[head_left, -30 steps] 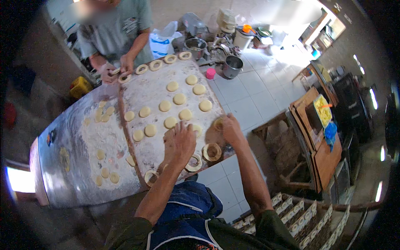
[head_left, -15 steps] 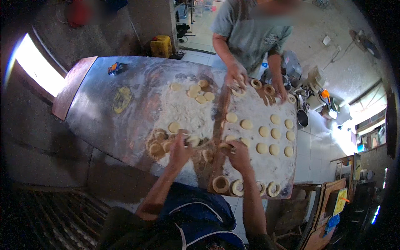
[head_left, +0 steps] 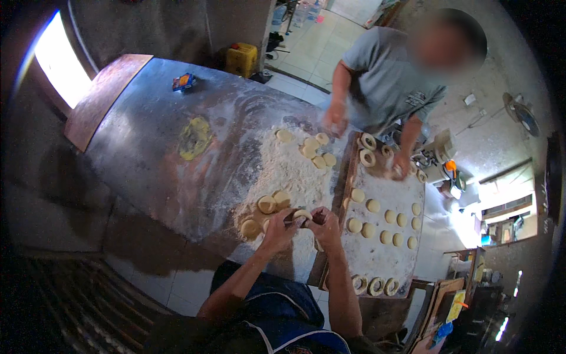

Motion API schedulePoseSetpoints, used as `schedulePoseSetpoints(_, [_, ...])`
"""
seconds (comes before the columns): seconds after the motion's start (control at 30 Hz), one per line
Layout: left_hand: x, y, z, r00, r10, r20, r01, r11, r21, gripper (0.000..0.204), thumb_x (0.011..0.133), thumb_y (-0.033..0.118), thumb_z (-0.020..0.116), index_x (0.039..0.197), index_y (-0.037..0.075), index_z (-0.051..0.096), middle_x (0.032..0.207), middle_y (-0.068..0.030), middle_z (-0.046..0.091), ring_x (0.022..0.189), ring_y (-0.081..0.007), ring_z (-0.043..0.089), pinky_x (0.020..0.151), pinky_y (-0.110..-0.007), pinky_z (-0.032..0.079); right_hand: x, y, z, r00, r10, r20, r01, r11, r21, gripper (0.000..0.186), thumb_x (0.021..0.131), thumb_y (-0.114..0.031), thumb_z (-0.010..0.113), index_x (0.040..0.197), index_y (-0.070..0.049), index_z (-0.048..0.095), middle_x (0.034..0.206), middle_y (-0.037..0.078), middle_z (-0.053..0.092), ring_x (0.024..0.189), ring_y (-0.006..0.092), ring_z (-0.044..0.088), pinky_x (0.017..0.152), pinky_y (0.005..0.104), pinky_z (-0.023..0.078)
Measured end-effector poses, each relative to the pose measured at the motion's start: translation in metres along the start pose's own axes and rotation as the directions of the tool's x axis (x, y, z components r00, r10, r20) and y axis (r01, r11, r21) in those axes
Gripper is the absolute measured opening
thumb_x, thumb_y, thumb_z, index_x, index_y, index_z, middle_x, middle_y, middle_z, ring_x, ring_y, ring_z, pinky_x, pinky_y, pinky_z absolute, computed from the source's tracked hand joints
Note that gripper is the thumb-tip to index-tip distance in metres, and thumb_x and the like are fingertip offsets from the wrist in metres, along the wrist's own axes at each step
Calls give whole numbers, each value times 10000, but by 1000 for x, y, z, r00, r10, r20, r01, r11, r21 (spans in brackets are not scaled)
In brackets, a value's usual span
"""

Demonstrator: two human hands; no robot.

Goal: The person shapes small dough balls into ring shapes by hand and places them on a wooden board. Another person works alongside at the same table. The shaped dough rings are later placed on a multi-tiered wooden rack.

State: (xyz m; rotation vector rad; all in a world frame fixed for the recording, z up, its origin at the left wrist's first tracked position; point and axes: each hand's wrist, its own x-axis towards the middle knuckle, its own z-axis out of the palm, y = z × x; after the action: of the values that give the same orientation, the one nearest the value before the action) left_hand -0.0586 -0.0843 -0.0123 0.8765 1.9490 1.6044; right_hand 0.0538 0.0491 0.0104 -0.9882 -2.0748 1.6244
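Above the near edge of the flour patch, my left hand [head_left: 279, 233] and my right hand [head_left: 326, 229] pinch one piece of dough [head_left: 302, 214] between their fingers. It is pale and looks curved, like part of a ring. Just left of my left hand lie several round dough pieces [head_left: 266, 204] on the floured table [head_left: 221, 171]. To the right is a flour-dusted board [head_left: 377, 262] with several flat dough rounds [head_left: 373, 205]. Dough rings [head_left: 375, 286] line its near edge, and more dough rings [head_left: 368, 158] lie at its far end.
Across the table stands a person in a grey shirt [head_left: 383, 65], one hand [head_left: 402, 166] over the board's far end. Further dough rounds [head_left: 311, 147] rest on the far flour. Left are a yellow smear [head_left: 194, 138] and a small blue packet [head_left: 184, 82].
My hands have come together on one piece of dough; my right hand has left the board. The other person's hand has moved off a ring. The whole view has shifted.
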Motion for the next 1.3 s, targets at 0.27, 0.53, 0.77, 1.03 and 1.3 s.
schedulePoseSetpoints(0.27, [-2, 23, 7, 984, 149, 103, -146, 989, -36, 251, 894, 66, 671, 1123, -21, 615, 991, -171, 663, 883, -255, 672, 739, -360, 550, -34, -23, 8, 976, -26, -215, 42, 997, 67, 501, 742, 20, 696, 1198, -8, 489, 943, 123, 683, 853, 194, 663, 729, 351, 551])
schedulePoseSetpoints(0.53, [-3, 25, 9, 887, 0, 462, 377, 577, -725, 516, 730, -76, 574, 1225, 54, 506, 1087, -62, 551, 1027, -193, 575, 852, -335, 491, -40, -10, -22, 976, 200, 82, -206, 745, 634, 417, 824, 37, 586, 1218, -5, 454, 945, 100, 603, 811, 150, 606, 688, 287, 505])
schedulePoseSetpoints(0.77, [-5, 26, 55, 939, 21, 344, 253, 637, -728, 285, 871, 151, 504, 1143, 85, 447, 999, -32, 488, 986, -165, 553, 806, -273, 447, -53, 22, -24, 924, 237, -300, 0, 785, 620, 412, 984, -411, 447, 951, -39, 621, 758, 73, 635, 625, 163, 609, 513, 309, 457])
schedulePoseSetpoints(1.03, [-25, 75, 135, 973, -200, 117, 224, 682, -696, 246, 987, 289, 444, 964, 52, 509, 824, -89, 571, 744, -245, 580, 643, -389, 488, -74, 5, -80, 913, 87, -399, -9, 981, 193, 530, 1019, -452, 418, 832, 5, 608, 696, 50, 553, 594, 147, 511, 535, 312, 457])
schedulePoseSetpoints(1.3, [-43, 63, 211, 946, -153, 287, 302, 736, -605, 264, 986, 257, 511, 1054, 16, 592, 845, -124, 606, 777, -262, 614, 706, -422, 510, -114, 43, -151, 907, 205, -368, -108, 958, 268, 540, 1013, -444, 459, 786, 24, 605, 667, 34, 521, 597, 138, 501, 557, 307, 490])
